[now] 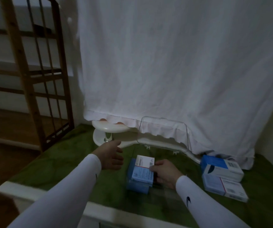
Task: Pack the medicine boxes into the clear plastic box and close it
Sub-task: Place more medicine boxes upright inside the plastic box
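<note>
The clear plastic box [168, 193] sits on the green cloth in front of me, its lid [163, 132] standing open at the back. A blue medicine box [136, 183] lies inside at the left. My right hand [164, 172] is shut on a white and light-blue medicine box [143, 170], holding it inside the clear box beside the blue one. My left hand [112, 155] hovers open to the left of the clear box, holding nothing. Two more medicine boxes lie at the right: a blue-and-white one [221, 167] and a white one [226, 189].
A white curved plastic stand [109, 130] sits behind the clear box under a hanging white sheet [165, 63]. A wooden shelf frame [33, 71] stands at the left. The table's white front edge [50, 196] runs below my arms.
</note>
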